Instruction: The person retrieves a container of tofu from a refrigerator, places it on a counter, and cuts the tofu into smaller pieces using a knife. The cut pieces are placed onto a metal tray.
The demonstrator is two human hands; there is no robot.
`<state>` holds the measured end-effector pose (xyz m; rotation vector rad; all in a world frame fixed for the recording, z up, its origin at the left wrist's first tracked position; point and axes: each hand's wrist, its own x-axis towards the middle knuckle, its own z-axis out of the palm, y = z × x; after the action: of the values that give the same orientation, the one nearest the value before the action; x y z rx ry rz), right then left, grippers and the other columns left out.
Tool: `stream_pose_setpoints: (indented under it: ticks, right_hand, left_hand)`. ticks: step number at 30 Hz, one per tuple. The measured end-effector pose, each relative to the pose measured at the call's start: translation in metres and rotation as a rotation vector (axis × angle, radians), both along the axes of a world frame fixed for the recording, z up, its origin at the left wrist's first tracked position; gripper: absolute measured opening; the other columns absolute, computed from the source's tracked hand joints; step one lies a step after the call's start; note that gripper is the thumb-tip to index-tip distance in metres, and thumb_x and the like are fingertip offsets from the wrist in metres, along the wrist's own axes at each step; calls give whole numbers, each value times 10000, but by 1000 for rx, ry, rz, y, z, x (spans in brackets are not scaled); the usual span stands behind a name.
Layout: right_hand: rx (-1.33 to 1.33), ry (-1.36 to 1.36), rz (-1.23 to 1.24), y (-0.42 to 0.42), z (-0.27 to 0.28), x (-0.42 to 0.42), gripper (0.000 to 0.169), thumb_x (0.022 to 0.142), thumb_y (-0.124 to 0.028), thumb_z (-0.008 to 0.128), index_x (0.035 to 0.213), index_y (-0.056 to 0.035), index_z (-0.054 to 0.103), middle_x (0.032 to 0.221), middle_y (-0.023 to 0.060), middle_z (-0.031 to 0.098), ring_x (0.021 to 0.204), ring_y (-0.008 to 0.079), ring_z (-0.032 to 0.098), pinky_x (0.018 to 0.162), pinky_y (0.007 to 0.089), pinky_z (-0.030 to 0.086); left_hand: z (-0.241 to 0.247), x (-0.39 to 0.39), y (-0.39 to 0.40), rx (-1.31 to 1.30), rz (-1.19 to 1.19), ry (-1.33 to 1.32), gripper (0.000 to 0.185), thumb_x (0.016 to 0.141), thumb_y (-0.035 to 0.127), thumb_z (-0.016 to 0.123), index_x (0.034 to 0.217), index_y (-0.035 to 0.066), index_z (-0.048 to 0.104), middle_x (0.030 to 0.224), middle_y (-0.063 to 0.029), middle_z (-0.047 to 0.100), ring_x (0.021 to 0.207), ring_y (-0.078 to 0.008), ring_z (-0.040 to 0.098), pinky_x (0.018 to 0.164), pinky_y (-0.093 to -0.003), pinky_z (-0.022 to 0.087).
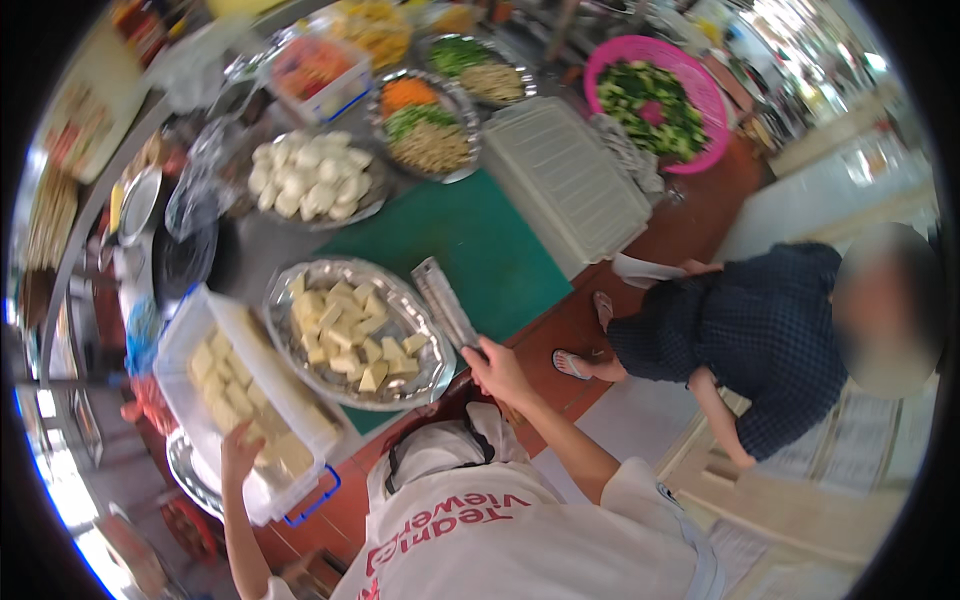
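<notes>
My right hand [495,367] grips the handle of a cleaver [446,304], its broad metal blade lying over the rim of a silver oval platter and the green cutting board [487,240]. Cut pale yellow chunks, perhaps tofu, lie on that platter [431,382]. At the lower left, my left hand [244,450] is over the near part of a clear plastic container [292,491] with blue clips, its fingers apart beside pale blocks [225,375] in cloudy liquid. Whether the fingertips touch a block I cannot tell.
Beyond the board stand a platter of white peeled eggs or similar pieces [311,176], a platter of shredded vegetables [420,124], a translucent lidded box [566,176] and a pink colander [712,135] of cut greens. Another person [772,337] stands at the right on the tiled floor.
</notes>
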<state>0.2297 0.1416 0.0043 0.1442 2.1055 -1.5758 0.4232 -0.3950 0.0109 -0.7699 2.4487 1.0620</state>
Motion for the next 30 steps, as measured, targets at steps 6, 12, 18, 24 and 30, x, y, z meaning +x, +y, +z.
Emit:
stream_pose_setpoints:
  ticks: [6,12,18,24,30]
  right_hand:
    - [114,-37,-119,49,17,3,285,1028,-315,610,1000,-34,649,632,45,632,471,134,581,427,312,457]
    - [-39,99,-115,2,3,-12,363,1025,-315,605,1174,16,608,588,63,581,446,147,566,420,326,443]
    - [-71,173,-137,14,0,-18,308,1039,-308,584,990,-4,566,555,84,573,423,182,565,409,355,437]
    - [-63,212,-165,18,3,-13,325,1043,-314,568,1033,10,578,564,99,593,416,185,568,389,353,432]
    - [-77,173,-159,14,4,-8,330,1047,-314,561,1065,15,578,561,96,583,410,190,560,388,356,435]
  left_hand:
    - [-9,7,5,300,427,124,430,904,198,729,1276,-2,647,1138,-121,710,909,-199,678,730,-293,519]
    - [-7,-12,13,878,775,294,358,970,188,656,1296,48,610,1137,-44,692,895,-161,681,737,-268,536]
    - [-15,-24,-1,1124,898,328,456,939,311,712,1304,55,617,1198,-91,687,1065,-227,666,906,-336,579]
    - [10,-29,41,1139,902,512,445,932,146,702,1315,-46,579,1264,-161,654,1156,-278,611,1041,-417,522]
    - [42,-46,81,1148,914,557,427,926,101,717,1328,6,609,1303,-136,646,1175,-249,597,1042,-410,519]
